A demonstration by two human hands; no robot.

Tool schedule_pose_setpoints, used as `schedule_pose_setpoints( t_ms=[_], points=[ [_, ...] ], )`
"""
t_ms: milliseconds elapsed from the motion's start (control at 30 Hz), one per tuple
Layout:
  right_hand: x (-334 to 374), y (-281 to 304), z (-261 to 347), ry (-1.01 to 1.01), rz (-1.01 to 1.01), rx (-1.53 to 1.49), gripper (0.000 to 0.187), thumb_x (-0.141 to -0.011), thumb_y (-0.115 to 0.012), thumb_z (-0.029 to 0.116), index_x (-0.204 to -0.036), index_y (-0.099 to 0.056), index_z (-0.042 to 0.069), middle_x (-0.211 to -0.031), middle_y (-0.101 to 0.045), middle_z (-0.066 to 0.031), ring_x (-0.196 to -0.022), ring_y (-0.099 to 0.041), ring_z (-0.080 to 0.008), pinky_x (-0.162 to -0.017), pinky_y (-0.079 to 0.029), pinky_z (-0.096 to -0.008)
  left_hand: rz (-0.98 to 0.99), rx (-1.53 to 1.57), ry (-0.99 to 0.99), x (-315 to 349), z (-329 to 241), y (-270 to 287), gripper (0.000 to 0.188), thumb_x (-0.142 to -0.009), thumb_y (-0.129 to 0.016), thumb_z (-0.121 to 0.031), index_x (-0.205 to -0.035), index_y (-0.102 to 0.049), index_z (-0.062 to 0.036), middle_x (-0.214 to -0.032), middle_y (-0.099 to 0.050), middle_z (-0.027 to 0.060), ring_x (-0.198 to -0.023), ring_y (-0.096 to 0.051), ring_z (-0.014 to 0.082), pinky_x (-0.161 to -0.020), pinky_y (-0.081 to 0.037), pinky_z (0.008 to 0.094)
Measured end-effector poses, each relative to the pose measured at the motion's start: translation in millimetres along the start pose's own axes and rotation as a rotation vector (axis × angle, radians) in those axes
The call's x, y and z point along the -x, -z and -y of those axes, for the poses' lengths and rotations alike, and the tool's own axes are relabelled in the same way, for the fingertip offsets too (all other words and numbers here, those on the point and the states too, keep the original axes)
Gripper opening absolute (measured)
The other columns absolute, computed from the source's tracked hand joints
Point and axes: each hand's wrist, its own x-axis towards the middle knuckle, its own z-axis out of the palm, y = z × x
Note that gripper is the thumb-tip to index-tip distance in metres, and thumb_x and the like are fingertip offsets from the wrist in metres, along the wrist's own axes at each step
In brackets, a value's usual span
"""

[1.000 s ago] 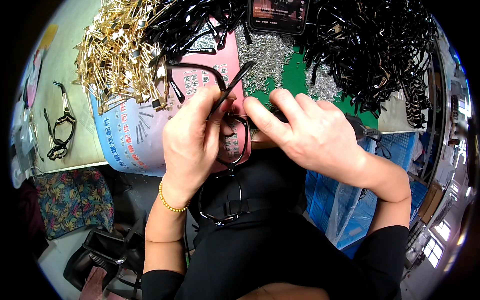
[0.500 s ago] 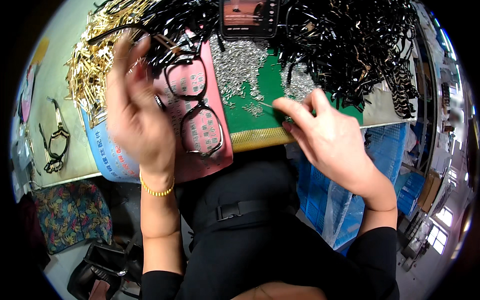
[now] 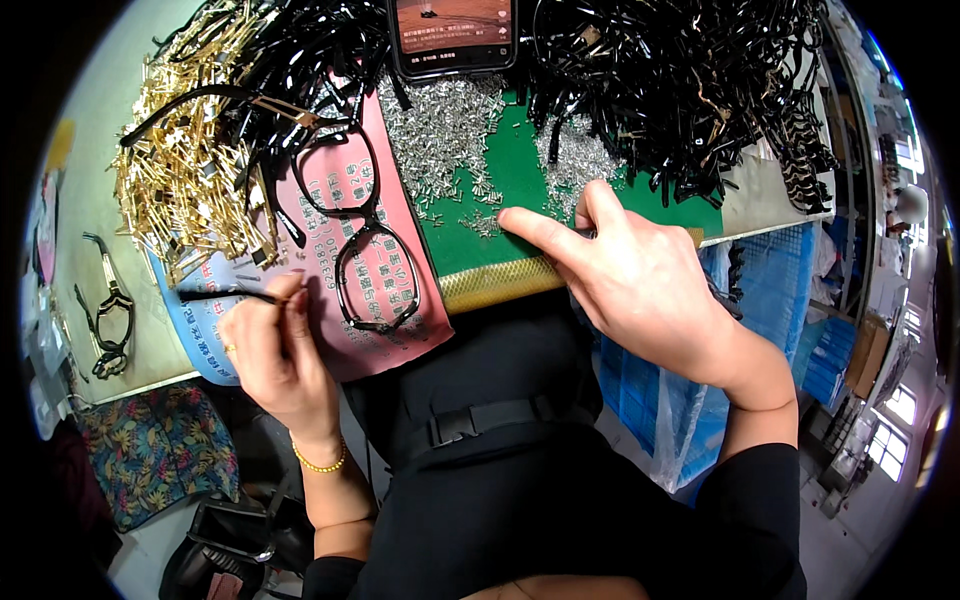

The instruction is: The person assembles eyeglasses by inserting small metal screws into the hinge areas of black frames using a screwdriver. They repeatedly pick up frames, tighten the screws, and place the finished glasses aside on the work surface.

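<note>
My left hand [image 3: 280, 360] is closed in a pinch on a slim black glasses temple [image 3: 228, 295], held low over the left part of the bench. My right hand [image 3: 645, 285] reaches over the green mat [image 3: 515, 160]. Its index fingertip touches a little cluster of silver screws [image 3: 483, 224]. The other fingers curl in, and what they hold is hidden. Between my hands a black glasses frame [image 3: 370, 212] lies on a pink printed sheet [image 3: 425, 330], one temple [image 3: 215, 92] stretching left over the gold parts.
Gold metal parts [image 3: 190, 170] heap at the left; black temples [image 3: 680, 90] heap at the back and right. Larger screw piles [image 3: 440, 130] cover part of the mat. A phone [image 3: 455, 40] stands at the back. Another frame [image 3: 112, 320] lies far left. Blue crates [image 3: 755, 350] stand below the bench at right.
My left hand has come down toward the front edge and now pinches a black temple. My right index finger has stretched to the screws; the thin tool seen before no longer shows.
</note>
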Motion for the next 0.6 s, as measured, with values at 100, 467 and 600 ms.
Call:
schedule_pose_setpoints(
  t_ms=[100, 467, 600],
  points=[
    [-3.1, 4.8, 4.1, 0.033, 0.043, 0.069, 0.071, -0.081, -0.063, 0.003, -0.147, -0.053, 0.029, -0.092, -0.053, -0.0139, -0.063, -0.062, -0.0230, -0.049, -0.053, -0.0345, -0.136, 0.230, 0.098, 3.4, -9.8, -5.0, 0.019, -0.089, -0.067, 0.010, -0.102, -0.075, -0.0003, -0.097, -0.069, 0.0100, -0.093, -0.064, 0.0236, -0.086, -0.050, 0.0378],
    [1.4, 3.7, -2.4, 0.048, -0.013, 0.005, 0.064, -0.090, -0.066, 0.011, -0.149, -0.050, 0.031, -0.091, -0.051, -0.0104, -0.060, -0.062, -0.0244, -0.051, -0.053, -0.0370, -0.008, 0.238, -0.308, 20.0, -31.0, -14.0, 0.034, -0.077, -0.086, -0.008, -0.097, -0.060, -0.0139, -0.100, -0.075, -0.0012, -0.105, -0.066, 0.0247, -0.107, -0.049, 0.0492],
    [2.7, 5.8, -2.5, 0.042, 0.004, -0.029, 0.062, -0.081, -0.066, 0.005, -0.140, -0.057, 0.021, -0.095, -0.054, -0.0130, -0.069, -0.067, -0.0243, -0.053, -0.054, -0.0360, 0.053, 0.320, -0.261, 12.9, -23.0, -19.1, 0.029, -0.074, -0.083, 0.001, -0.091, -0.061, -0.0082, -0.093, -0.072, 0.0038, -0.099, -0.068, 0.0273, -0.105, -0.050, 0.0505]
  ],
)
